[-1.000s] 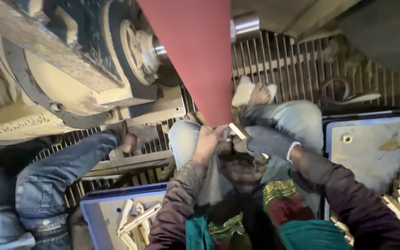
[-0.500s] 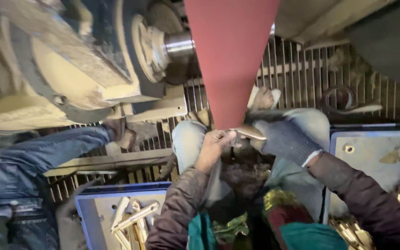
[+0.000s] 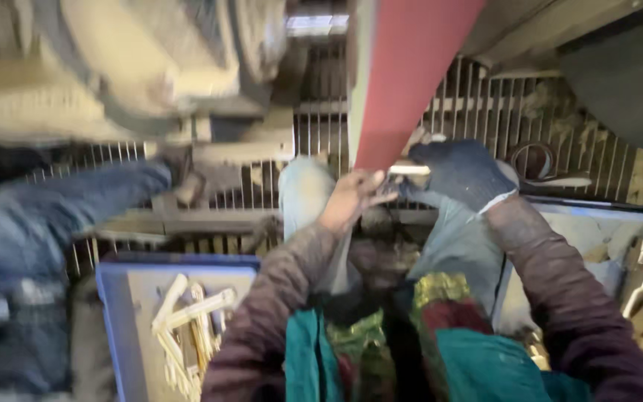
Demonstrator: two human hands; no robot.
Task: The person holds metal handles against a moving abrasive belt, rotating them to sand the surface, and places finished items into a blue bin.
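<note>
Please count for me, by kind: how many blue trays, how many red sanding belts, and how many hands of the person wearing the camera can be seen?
Blue trays: 2, left tray and right tray
Red sanding belt: 1
Hands: 2, bare left hand and gloved right hand
Total: 5

No packages, labels, signs or screens show in this view.
</note>
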